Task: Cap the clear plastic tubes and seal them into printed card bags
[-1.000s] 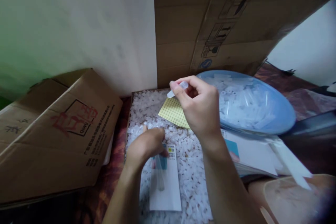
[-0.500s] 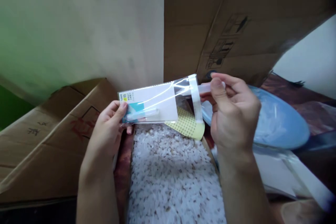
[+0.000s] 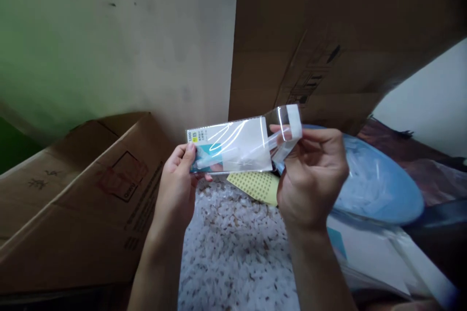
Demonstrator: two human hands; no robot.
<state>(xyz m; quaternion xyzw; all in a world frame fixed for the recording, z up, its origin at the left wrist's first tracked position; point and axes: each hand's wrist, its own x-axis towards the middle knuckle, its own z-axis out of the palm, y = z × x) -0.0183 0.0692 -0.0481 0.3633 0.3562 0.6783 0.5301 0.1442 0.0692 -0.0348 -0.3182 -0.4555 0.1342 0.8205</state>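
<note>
Cardboard [image 3: 270, 48] stood behind clear packet [image 3: 246, 141], left fingers [image 3: 188, 155] clamped its end, right fingers [image 3: 323, 136] pinched a tube [image 3: 276, 140] at its flap [image 3: 294, 120].

Packet [image 3: 281, 117]: clear film, white strip [image 3: 294, 121]. Card [image 3: 250, 138] inside: white, teal panel [image 3: 215, 148], yellow label [image 3: 194, 137]. Tube [image 3: 275, 141]: whitish, translucent. Sheet [image 3: 253, 187]: pale yellow, rows of darker dots. Loose bits [image 3: 237, 252]: milky white. Basin [image 3: 397, 180]: blue. Left carton [image 3: 87, 223]: brown, red and black print. Wall [image 3: 175, 43]: greyish white, green far left.
</note>
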